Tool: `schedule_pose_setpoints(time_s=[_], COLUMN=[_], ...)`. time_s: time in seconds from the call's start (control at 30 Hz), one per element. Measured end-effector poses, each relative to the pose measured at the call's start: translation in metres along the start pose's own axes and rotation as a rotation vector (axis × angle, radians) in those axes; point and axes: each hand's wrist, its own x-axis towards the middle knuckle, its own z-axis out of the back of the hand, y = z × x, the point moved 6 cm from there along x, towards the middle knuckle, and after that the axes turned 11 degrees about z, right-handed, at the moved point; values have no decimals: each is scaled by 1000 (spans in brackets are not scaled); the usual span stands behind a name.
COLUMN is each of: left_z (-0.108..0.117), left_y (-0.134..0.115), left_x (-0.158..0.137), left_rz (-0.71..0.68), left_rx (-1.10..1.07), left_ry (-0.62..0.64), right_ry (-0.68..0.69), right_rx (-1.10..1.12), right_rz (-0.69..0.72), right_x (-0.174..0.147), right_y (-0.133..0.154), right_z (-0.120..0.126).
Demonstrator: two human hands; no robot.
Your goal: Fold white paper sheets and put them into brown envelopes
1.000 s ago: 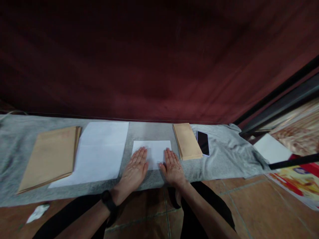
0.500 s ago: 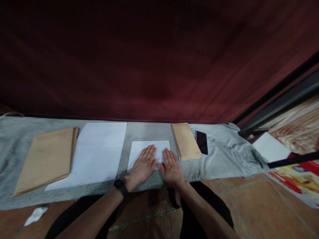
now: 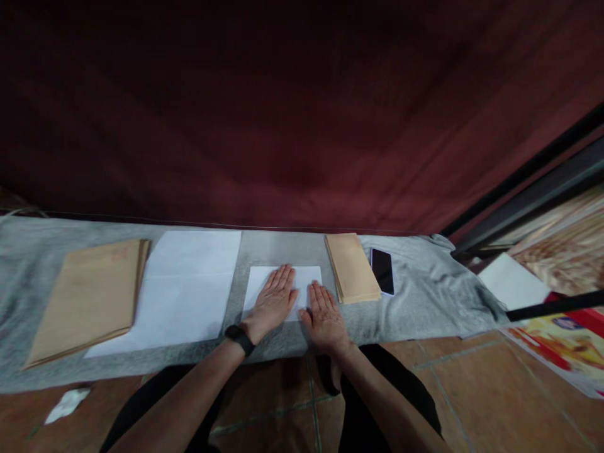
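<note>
A small white sheet of paper (image 3: 302, 274), perhaps folded, lies on the grey cloth in front of me. My left hand (image 3: 275, 296) rests flat across its left and middle part, palm down with fingers stretched out. On its right edge lies my right hand (image 3: 324, 318), also flat, fingers pointing away from me. Neither hand grips anything. To the right is a small stack of brown envelopes (image 3: 353, 267). Left of the small sheet is a large white sheet of paper (image 3: 189, 283), partly under a stack of big brown envelopes (image 3: 89, 296).
A phone (image 3: 382, 270) lies beside the small envelopes. Grey cloth (image 3: 425, 289) covers the low bench. A dark red curtain (image 3: 283, 126) hangs behind it. Below is a tiled floor (image 3: 472, 377) with a crumpled tissue (image 3: 67, 404) and a colourful box (image 3: 566, 346).
My left hand has slid a little farther away from me over the small sheet, still flat. My right hand has stayed in place.
</note>
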Motion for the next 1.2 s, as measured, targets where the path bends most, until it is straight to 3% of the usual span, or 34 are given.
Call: schedule_pose_setpoints(time_s=[0.33, 0.77, 1.03, 1.2], left_z=[10, 37, 49, 49], left_y=[-9, -13, -3, 0], left_x=[-26, -68, -83, -83], left_rz=[-90, -278, -375, -388], left_rx=[6, -130, -276, -309], left_ry=[18, 182, 341, 393], right_ry=[11, 129, 185, 187], right_rx=[28, 147, 322, 275], right_rz=[2, -84, 208, 178], right_x=[1, 25, 43, 50], right_y=[-4, -18, 20, 24], right_z=[2, 9, 9, -1])
